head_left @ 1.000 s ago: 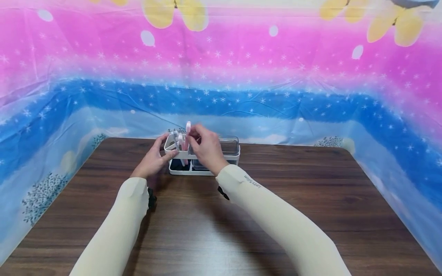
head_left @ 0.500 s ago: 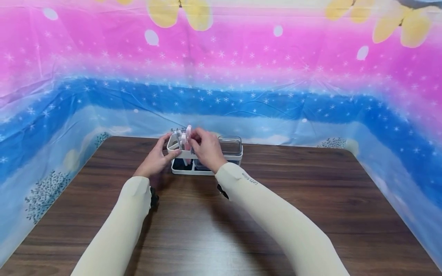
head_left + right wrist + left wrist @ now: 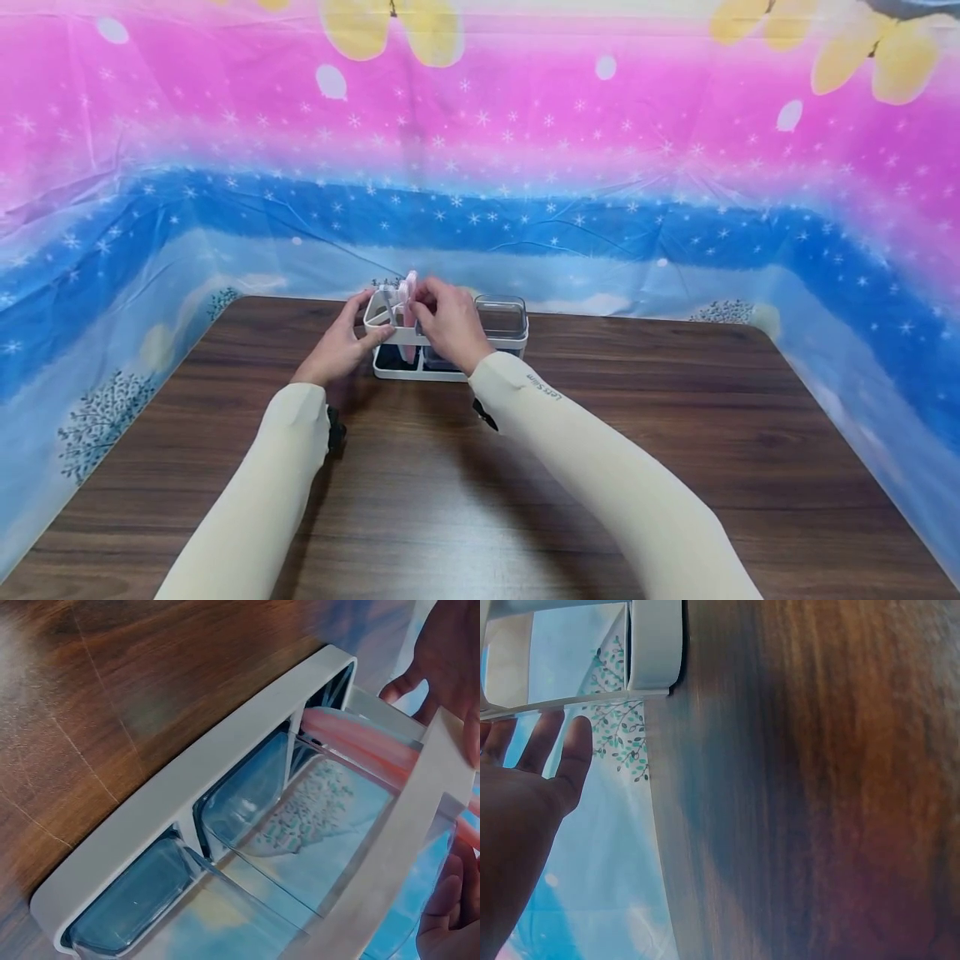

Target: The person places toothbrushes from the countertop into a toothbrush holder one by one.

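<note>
A white toothbrush holder (image 3: 420, 375) stands at the far side of the table, two-tiered with clear cups. My left hand (image 3: 333, 346) grips its upper rim at the left end, thumb in front and fingers behind. Close by, my right hand (image 3: 452, 325) pinches the upper part of a pink toothbrush (image 3: 410, 304) standing in the left section. A pale toothbrush (image 3: 391, 308) leans beside it. In the right wrist view, pink handles (image 3: 367, 742) reach down through the left section. Fingertips of the right hand (image 3: 446, 907) are partly hidden behind the upper rim.
One clear cup (image 3: 501, 317) sits in the holder's right section; another is partly covered by the right hand. The brown wooden table (image 3: 637, 450) extends toward me. A patterned pink and blue cloth (image 3: 570, 208) hangs behind and along both sides.
The pink toothbrush has come down a little and now overlaps the other pink-topped one beside it. The view has shifted slightly. Both hands keep nearly the same place on the holder.
</note>
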Tool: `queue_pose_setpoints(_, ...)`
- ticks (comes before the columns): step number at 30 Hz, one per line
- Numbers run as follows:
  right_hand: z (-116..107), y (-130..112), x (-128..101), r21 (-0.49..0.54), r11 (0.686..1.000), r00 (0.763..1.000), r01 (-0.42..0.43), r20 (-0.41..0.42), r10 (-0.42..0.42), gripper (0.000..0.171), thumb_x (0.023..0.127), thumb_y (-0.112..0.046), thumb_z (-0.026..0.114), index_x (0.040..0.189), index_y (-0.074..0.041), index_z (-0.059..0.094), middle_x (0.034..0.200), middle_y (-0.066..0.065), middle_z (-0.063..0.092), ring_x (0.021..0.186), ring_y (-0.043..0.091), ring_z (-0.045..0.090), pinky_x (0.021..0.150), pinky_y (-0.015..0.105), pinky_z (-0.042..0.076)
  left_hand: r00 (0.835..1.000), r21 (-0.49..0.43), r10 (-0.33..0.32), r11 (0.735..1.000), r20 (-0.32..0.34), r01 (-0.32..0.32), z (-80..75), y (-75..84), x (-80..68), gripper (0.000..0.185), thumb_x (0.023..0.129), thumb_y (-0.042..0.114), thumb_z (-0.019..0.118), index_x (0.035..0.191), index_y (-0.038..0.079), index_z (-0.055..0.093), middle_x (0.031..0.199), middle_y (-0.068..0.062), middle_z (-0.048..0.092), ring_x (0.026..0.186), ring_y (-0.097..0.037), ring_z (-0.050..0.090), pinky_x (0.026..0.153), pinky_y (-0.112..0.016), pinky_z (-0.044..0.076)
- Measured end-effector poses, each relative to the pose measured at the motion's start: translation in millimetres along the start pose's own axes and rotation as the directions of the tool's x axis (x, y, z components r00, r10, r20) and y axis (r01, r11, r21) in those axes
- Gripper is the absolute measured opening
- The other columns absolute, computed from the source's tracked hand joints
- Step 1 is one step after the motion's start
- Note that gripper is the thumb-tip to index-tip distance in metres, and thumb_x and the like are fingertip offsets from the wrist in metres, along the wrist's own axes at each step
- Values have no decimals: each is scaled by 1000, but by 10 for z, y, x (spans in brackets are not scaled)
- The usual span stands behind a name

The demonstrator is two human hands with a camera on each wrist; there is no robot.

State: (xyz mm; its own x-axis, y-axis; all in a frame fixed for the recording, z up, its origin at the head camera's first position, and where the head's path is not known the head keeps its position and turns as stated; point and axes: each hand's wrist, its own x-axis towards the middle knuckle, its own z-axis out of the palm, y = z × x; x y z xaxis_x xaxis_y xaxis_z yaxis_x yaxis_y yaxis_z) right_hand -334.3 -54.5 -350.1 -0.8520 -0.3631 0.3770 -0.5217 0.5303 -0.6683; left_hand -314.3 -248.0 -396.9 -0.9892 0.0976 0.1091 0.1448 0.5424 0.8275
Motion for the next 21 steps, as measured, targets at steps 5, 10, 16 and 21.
queue_pose_setpoints(5,-1,21,-18,3,1000,1000,-23,2,23,4,94,-18,60,98,-16,61,89,-5,60,81,9,56,77,23,51,1000,6,4,1000,1,-4,16,-4,17,84,92,48,56,153,18,7,149,-20,23,130,-40,32,101,-60,28)
queue_pose_setpoints(10,-5,39,-42,2,999,999,-45,24,45,11,94,-18,60,104,-15,62,95,-4,62,85,7,57,80,23,50,1000,4,-2,1000,10,2,21,-18,17,84,92,48,56,153,19,6,149,-20,24,129,-40,33,101,-60,28)
queue_pose_setpoints(16,-17,58,-66,-5,999,998,-42,44,42,19,93,-19,61,111,-12,63,102,-2,64,90,9,57,81,22,49,1000,31,-8,999,13,8,-28,-37,-3,85,92,50,55,153,18,5,148,-21,25,129,-41,32,100,-62,27)
queue_pose_setpoints(21,-82,131,-85,-20,999,999,-34,29,35,22,93,-19,62,113,-9,63,102,-1,63,91,11,57,80,23,48,1000,67,-19,998,24,17,-73,-40,-22,86,92,51,54,153,16,5,146,-23,28,128,-41,34,100,-62,28)
